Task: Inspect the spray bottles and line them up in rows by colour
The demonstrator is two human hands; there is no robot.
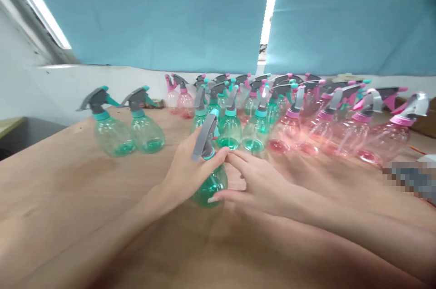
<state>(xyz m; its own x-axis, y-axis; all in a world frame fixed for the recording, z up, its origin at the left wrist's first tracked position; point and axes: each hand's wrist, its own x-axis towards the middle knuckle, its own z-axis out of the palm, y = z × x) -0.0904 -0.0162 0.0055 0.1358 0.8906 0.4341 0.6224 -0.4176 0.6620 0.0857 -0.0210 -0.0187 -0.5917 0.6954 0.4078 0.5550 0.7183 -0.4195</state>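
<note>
A green spray bottle point(213, 188) with a grey and teal trigger head stands in front of me, tilted slightly. My left hand point(189, 164) wraps round its neck and upper body from the left, thumb across the front. From the right, my right hand point(260, 180) holds the lower body, its thumb near the base and its fingertips meeting my left thumb. The far-side fingers of both hands are partly hidden by the bottle. Just behind it stand more green spray bottles, the nearest being a clear green one point(229, 131).
Two green spray bottles point(147, 132) stand apart at the left. Pink spray bottles point(315, 134) fill the right side, with mixed rows behind. The wooden table point(61, 184) reaches a white wall under a blue curtain point(163, 17). A blurred-out object point(412, 180) lies at right.
</note>
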